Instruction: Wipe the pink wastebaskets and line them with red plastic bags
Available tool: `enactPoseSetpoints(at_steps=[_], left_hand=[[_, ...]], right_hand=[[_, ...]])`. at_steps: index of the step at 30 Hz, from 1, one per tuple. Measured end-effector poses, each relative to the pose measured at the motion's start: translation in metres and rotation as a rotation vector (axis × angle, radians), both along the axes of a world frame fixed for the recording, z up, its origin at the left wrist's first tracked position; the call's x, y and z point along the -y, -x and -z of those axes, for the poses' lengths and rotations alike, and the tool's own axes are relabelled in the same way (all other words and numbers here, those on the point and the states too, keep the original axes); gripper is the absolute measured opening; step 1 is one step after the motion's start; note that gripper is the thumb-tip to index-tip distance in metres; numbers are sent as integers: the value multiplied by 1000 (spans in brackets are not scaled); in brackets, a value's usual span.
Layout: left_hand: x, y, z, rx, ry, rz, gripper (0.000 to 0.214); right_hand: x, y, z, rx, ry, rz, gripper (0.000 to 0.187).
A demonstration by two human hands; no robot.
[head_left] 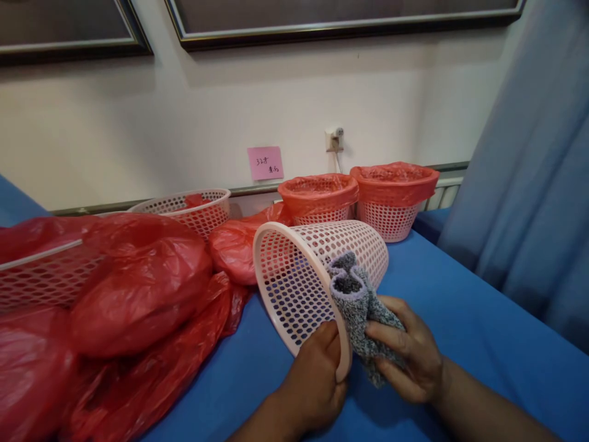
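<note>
A pale pink perforated plastic basket (343,245) lies on its side, its mouth towards me and to the left. My left hand (317,374) is closed around the lower part of its rim, fingers on the inside. In my right hand (409,353) is a bunched pair of grey speckled knitted gloves (361,313) with lilac-edged cuffs. The gloves press against the outside of the basket near its rim, and the two cuff openings face up. Nothing shows inside the tilted basket.
Red plastic bags (142,276) lie heaped at the left beside a larger pink basket (46,279). Behind are another basket (216,215) and two red-lined baskets (317,196), (393,212). A blue-covered surface (442,307) lies beneath; a blue curtain (529,202) hangs right.
</note>
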State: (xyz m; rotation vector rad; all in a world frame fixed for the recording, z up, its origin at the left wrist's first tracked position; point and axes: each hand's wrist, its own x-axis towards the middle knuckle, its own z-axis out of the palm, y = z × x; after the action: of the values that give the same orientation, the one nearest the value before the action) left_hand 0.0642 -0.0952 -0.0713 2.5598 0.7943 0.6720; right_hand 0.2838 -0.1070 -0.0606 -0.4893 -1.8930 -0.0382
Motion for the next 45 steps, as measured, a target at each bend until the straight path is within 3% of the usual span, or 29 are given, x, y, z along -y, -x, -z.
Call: enactPoseSetpoints(at_steps=[2, 4, 8, 10, 12, 14, 16, 19, 23, 28, 32, 36, 39, 41, 43, 45], left_hand=[[-1, -1, -1, -4, 20, -8, 70], [-2, 0, -2, -12, 40, -38, 70], [-5, 1, 0, -55, 68, -72, 76], [-5, 1, 2, -100, 74, -66, 78], [-5, -1, 5, -160, 91, -73, 83], [-5, -3, 7, -223, 118, -90, 89], [-6, -5, 8, -267, 138, -118, 92], [-7, -7, 4, -245, 147, -147, 92], [-3, -7, -5, -6, 148, -72, 79], [5, 2, -2, 365, 120, -101, 64], [3, 8, 4, 405, 103, -138, 49], [0, 6, 4, 343, 45, -97, 54], [1, 4, 5, 229, -4, -47, 60], [2, 3, 7, 145, 2, -32, 65], [1, 2, 11, 57, 20, -37, 69], [0, 2, 13, -19, 35, -47, 73]], right_hand=[[-7, -1, 4, -51, 18, 64, 61], [-24, -7, 14, -173, 124, 215, 53], [-72, -34, 33, -513, 537, 495, 43], [-90, -48, 37, -672, 751, 550, 51], [-96, -55, 37, -758, 863, 561, 56], [-88, -51, 33, -723, 775, 555, 52], [-68, -38, 25, -566, 535, 515, 43], [-28, -15, 10, -272, 215, 292, 48], [4, 2, -5, -111, 95, 3, 65], [-5, 2, 0, -41, 138, -26, 58], [-29, -7, 13, -184, 249, 178, 46], [-69, -40, 24, -600, 577, 521, 41], [-94, -63, 32, -897, 899, 524, 52], [-101, -66, 36, -972, 999, 462, 56], [-98, -59, 37, -922, 945, 474, 54], [-86, -45, 35, -761, 759, 509, 48]])
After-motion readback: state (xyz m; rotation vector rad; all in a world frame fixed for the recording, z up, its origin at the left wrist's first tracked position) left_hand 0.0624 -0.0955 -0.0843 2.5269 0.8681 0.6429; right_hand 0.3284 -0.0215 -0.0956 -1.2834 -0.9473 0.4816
